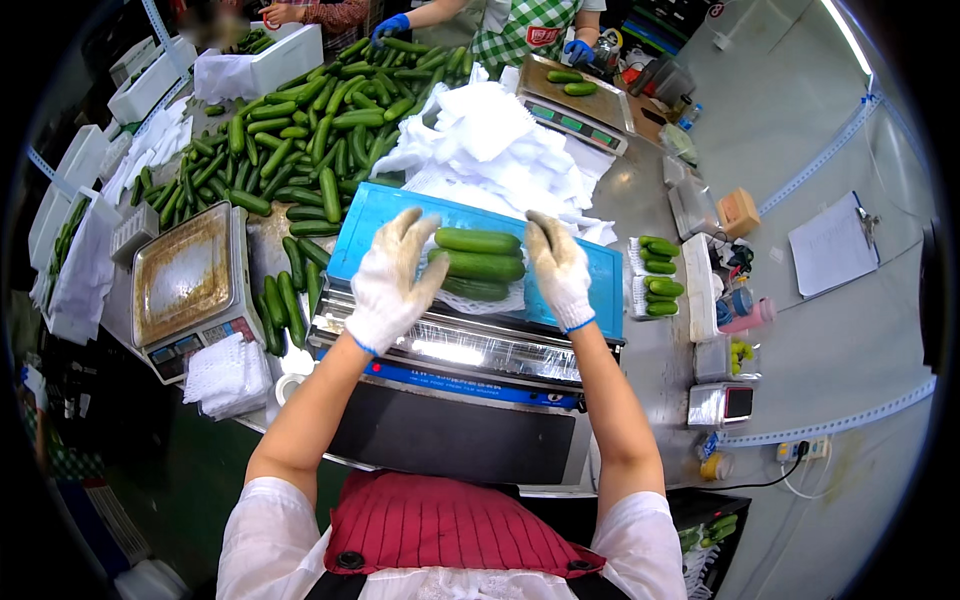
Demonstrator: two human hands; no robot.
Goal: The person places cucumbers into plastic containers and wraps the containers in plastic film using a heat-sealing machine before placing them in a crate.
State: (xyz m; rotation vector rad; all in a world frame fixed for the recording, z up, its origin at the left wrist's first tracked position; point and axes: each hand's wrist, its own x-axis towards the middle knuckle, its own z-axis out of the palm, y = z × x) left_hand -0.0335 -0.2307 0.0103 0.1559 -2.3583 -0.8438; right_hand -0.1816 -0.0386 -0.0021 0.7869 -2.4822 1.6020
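My left hand (397,277), in a white knit glove, is at the left ends of a stack of cucumbers (480,265), fingers spread and thumb over the nearer ones. At their right ends is my gloved right hand (557,268), close beside them. Neither hand is closed around a cucumber. White foam netting (480,304) lies beneath the stack, on a blue board (375,206). The board rests on a food film wrapper (457,379), which has a shiny film roll (442,349) along its middle and a dark plate (457,435) at the front.
Loose cucumbers (330,112) are heaped at the back left, beside white foam nets (487,142). Scales stand left (184,262) and back right (577,97). Netted cucumber packs (660,296) lie right. A co-worker's blue-gloved hand (390,26) is across the table.
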